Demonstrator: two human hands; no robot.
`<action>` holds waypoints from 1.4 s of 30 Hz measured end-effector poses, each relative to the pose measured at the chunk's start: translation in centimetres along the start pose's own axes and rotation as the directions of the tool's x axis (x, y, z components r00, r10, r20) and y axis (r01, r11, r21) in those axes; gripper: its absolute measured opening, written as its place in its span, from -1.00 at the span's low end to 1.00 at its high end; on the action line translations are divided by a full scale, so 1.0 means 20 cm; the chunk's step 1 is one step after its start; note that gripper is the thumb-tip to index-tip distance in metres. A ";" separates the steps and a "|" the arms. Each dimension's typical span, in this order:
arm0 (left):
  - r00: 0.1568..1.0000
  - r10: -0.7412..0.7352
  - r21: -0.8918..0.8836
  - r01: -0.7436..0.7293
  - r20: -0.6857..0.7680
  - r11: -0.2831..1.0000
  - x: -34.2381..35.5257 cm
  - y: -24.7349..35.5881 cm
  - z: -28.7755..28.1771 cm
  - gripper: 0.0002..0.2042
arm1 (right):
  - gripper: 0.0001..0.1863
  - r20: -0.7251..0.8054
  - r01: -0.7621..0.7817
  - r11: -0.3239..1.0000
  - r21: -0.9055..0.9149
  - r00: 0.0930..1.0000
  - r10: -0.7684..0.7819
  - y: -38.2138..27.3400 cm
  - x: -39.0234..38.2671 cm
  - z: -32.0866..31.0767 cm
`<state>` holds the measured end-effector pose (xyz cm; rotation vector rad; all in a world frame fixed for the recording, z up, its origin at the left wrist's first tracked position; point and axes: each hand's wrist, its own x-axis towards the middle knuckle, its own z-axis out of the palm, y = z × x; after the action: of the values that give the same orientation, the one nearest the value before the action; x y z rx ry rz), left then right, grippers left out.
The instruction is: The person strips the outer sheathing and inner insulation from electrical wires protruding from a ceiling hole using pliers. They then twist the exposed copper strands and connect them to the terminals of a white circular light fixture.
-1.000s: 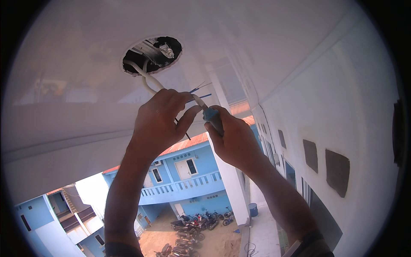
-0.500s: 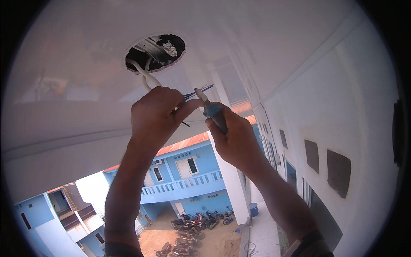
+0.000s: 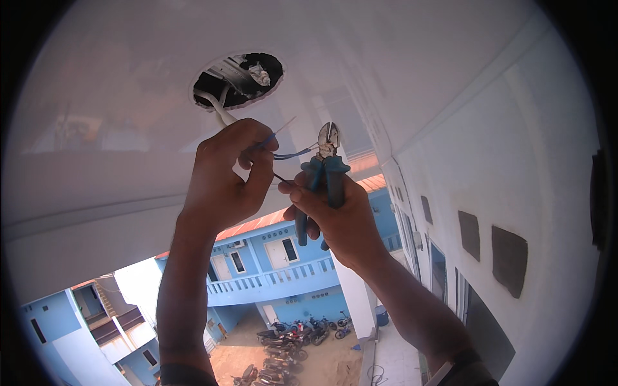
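Note:
My left hand [image 3: 228, 170] is closed on the wires at the end of a white cable [image 3: 222, 110] hanging from a round hole [image 3: 238, 80] in the white ceiling. Blue wires [image 3: 290, 156] stick out rightward from those fingers, with thin bare tips. My right hand [image 3: 344, 228] grips pliers [image 3: 328, 140] with teal and dark handles, held upright; their metal cutting head is beside the tips of the lower blue wires. A dark wire [image 3: 280, 177] runs from my left fingers toward my right thumb; whether they touch, I cannot tell.
A white wall [image 3: 534, 161] with grey square patches [image 3: 508, 257] runs along the right. Below are a blue two-storey building [image 3: 277, 283] with a railed balcony, several parked motorbikes [image 3: 283, 354], a narrow white ledge [image 3: 393, 354] and a blue bucket [image 3: 381, 315].
The pliers have turned from leaning up-left to upright and shifted slightly right, their handles now showing apart. My left hand has moved a little left and up, and the blue wires now spread apart.

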<state>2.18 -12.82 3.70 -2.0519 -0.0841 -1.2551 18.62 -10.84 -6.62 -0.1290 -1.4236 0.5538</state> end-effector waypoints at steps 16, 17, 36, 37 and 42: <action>0.997 -0.080 -0.208 0.080 0.006 0.975 0.00 -0.04 -0.01 -0.86 | -0.50 0.054 0.296 0.913 -0.281 0.954 -0.293 -0.20 0.04 -0.08; 0.994 -0.101 -0.191 0.092 -0.040 0.977 0.01 -0.03 0.01 -0.87 | -0.50 0.030 0.261 0.927 -0.268 0.964 -0.263 -0.20 0.05 -0.08; 0.933 -0.215 -0.243 0.147 -0.287 0.959 0.04 0.05 0.08 -0.90 | -0.51 0.092 0.273 0.732 -0.624 0.956 -0.278 -0.16 0.08 -0.02; 0.936 -0.211 -0.227 0.149 -0.282 0.962 0.04 0.04 0.09 -0.91 | -0.48 0.100 0.294 0.703 -0.647 0.947 -0.305 -0.16 0.08 -0.02; 0.947 -0.148 -0.248 0.076 -0.285 0.966 0.03 0.02 0.08 -0.91 | -0.49 0.106 0.350 0.566 -0.747 0.902 -0.418 -0.12 0.10 -0.01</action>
<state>3.93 -12.34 3.48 -2.0454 0.0944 -1.7078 19.48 -12.00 -3.93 -0.4892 -1.4637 -0.4528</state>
